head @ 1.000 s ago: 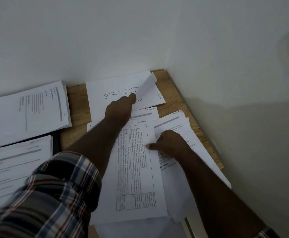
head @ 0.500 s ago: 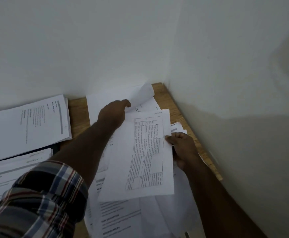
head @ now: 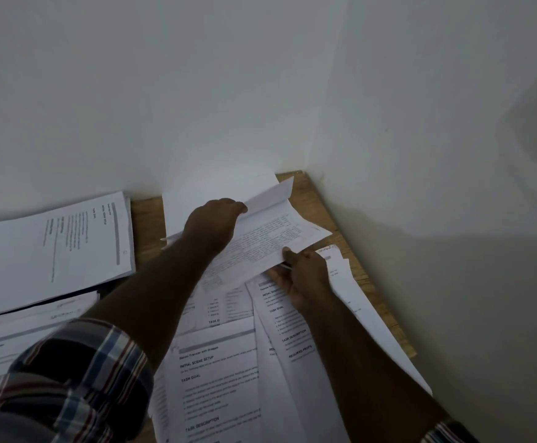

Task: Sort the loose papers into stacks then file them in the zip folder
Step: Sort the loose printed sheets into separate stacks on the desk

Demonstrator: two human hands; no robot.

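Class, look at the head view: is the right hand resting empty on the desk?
No. The right hand pinches the edge of a printed sheet, holding it up over the loose papers.

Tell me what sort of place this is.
Probably a home or office desk corner: a light wooden tabletop pushed against plain white walls, covered with white printed paper sheets and a stacked pile of printed pages.

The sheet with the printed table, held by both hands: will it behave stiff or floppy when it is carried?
Probably floppy: the sheet with the printed table is a single thin page, and the lifted sheet above it already curls. Likely light, since the right hand only pinches its edge. It may slide easily over the loose papers.
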